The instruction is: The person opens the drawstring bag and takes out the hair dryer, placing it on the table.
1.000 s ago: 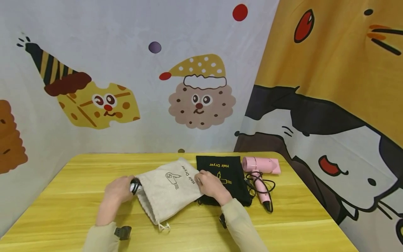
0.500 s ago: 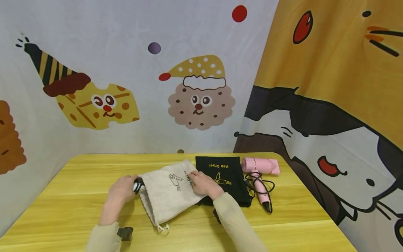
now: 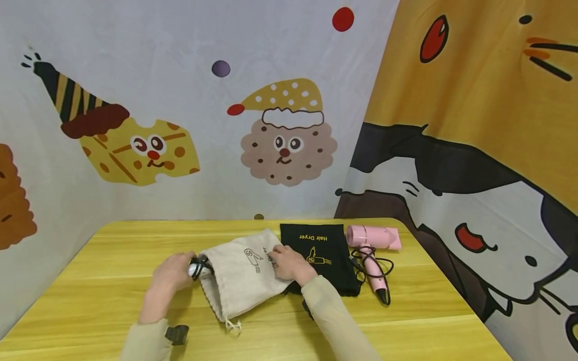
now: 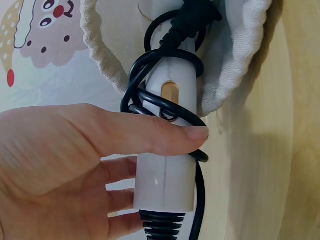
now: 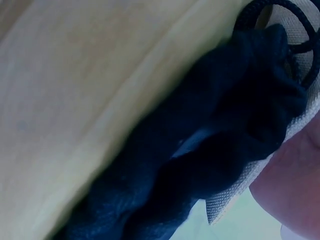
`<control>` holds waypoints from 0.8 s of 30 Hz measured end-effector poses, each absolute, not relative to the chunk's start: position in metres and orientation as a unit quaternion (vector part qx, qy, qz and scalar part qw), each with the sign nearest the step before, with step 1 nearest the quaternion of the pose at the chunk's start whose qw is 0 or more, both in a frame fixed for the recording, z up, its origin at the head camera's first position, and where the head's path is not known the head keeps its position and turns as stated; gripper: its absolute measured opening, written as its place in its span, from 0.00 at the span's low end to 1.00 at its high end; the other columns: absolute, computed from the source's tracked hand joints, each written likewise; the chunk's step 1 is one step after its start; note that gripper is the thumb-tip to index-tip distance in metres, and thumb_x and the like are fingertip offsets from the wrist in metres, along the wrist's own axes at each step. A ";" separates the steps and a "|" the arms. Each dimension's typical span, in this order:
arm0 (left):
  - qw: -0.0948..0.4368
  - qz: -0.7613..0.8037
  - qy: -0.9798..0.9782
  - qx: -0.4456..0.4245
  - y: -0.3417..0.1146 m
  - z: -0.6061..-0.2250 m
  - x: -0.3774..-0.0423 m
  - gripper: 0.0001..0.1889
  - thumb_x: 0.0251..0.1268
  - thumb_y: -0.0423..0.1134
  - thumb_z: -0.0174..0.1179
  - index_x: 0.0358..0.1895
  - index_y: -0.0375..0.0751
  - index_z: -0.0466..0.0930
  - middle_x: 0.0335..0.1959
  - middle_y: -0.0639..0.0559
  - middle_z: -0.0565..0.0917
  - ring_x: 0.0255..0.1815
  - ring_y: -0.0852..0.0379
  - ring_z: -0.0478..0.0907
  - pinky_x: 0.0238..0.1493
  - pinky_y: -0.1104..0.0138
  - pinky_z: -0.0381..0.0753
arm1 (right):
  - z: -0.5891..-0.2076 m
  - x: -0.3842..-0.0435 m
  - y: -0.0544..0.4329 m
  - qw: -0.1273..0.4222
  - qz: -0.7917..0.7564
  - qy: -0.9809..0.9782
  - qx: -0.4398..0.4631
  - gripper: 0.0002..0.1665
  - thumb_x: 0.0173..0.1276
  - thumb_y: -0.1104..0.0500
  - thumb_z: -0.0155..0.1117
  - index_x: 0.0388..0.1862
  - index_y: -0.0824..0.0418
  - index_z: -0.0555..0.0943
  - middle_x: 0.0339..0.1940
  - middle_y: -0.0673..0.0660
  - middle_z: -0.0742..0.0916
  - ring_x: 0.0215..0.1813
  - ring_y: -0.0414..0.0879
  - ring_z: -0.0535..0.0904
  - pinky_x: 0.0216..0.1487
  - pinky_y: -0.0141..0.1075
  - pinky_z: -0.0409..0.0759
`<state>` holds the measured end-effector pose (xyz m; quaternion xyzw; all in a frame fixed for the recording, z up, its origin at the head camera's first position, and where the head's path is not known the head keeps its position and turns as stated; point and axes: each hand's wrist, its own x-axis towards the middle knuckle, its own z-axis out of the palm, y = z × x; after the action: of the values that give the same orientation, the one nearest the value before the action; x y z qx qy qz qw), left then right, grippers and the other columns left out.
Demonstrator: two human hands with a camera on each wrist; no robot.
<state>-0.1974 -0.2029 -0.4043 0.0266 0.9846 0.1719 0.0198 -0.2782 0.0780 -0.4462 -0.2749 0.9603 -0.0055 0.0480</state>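
Note:
In the head view, my left hand [image 3: 173,272] grips the white handle of a hair dryer [image 3: 198,269] at the mouth of a beige drawstring bag [image 3: 246,281]. The left wrist view shows my thumb laid across the handle [image 4: 167,180] and a black cord [image 4: 165,55] looped round it. The rest of the dryer is hidden inside the bag. My right hand [image 3: 291,263] holds the bag near its other end, over the printed lettering. Only part of that hand [image 5: 290,185] shows in the right wrist view.
A black drawstring bag [image 3: 334,265] lies partly under the beige bag, to its right. Beyond it is a pink hair dryer [image 3: 377,238] with its cord wrapped round the handle. All rest on a yellow wooden table [image 3: 113,286], with cartoon-printed curtains behind.
My right hand shifted from the beige bag's corner to farther over its printed side. My left hand first moved slightly right, then back left, and more of the dryer handle shows at the mouth.

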 end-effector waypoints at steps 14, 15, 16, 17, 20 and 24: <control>0.078 0.194 0.978 -0.003 -0.207 -0.394 -0.185 0.27 0.27 0.30 0.71 0.41 0.39 0.74 0.35 0.41 0.81 0.33 0.49 0.74 0.28 0.56 0.77 | -0.446 -0.279 0.077 0.056 -0.001 0.961 -0.270 0.24 0.70 0.59 0.50 0.65 0.52 0.73 0.64 0.53 0.75 0.61 0.49 0.71 0.61 0.39 0.75; 0.086 0.193 0.977 -0.005 -0.208 -0.393 -0.183 0.27 0.26 0.30 0.72 0.41 0.39 0.74 0.34 0.42 0.80 0.33 0.49 0.74 0.29 0.57 0.77 | -0.446 -0.279 0.077 0.059 -0.001 0.961 -0.270 0.24 0.70 0.59 0.49 0.65 0.52 0.72 0.64 0.53 0.75 0.62 0.49 0.71 0.61 0.40 0.75; 0.093 0.193 0.977 -0.008 -0.208 -0.392 -0.182 0.27 0.26 0.30 0.72 0.40 0.38 0.74 0.33 0.42 0.80 0.32 0.49 0.73 0.29 0.58 0.76 | -0.446 -0.279 0.078 0.059 -0.001 0.961 -0.270 0.24 0.70 0.59 0.49 0.65 0.52 0.72 0.64 0.53 0.75 0.62 0.49 0.71 0.61 0.40 0.75; 0.100 0.192 0.976 -0.010 -0.208 -0.392 -0.181 0.27 0.26 0.30 0.72 0.39 0.38 0.74 0.32 0.43 0.79 0.32 0.50 0.72 0.28 0.59 0.76 | -0.446 -0.279 0.078 0.060 -0.002 0.961 -0.270 0.24 0.70 0.59 0.49 0.65 0.52 0.72 0.64 0.53 0.75 0.62 0.49 0.71 0.61 0.40 0.75; 0.121 0.188 0.974 -0.015 -0.210 -0.391 -0.179 0.25 0.26 0.31 0.72 0.37 0.39 0.72 0.31 0.45 0.77 0.31 0.50 0.71 0.28 0.60 0.75 | -0.446 -0.279 0.078 0.064 -0.005 0.961 -0.269 0.25 0.71 0.59 0.49 0.66 0.52 0.72 0.64 0.53 0.75 0.62 0.49 0.71 0.61 0.40 0.75; 0.146 0.187 0.971 -0.027 -0.213 -0.391 -0.178 0.25 0.28 0.32 0.73 0.37 0.38 0.71 0.32 0.43 0.77 0.31 0.50 0.72 0.29 0.60 0.76 | -0.445 -0.280 0.079 0.063 -0.010 0.960 -0.272 0.25 0.70 0.60 0.49 0.65 0.52 0.73 0.64 0.53 0.75 0.61 0.50 0.71 0.60 0.40 0.75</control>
<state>-0.1783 -0.2131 -0.3913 -0.0266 0.9711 0.1870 0.1461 -0.2797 0.0787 -0.4448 -0.2720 0.9602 -0.0096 0.0633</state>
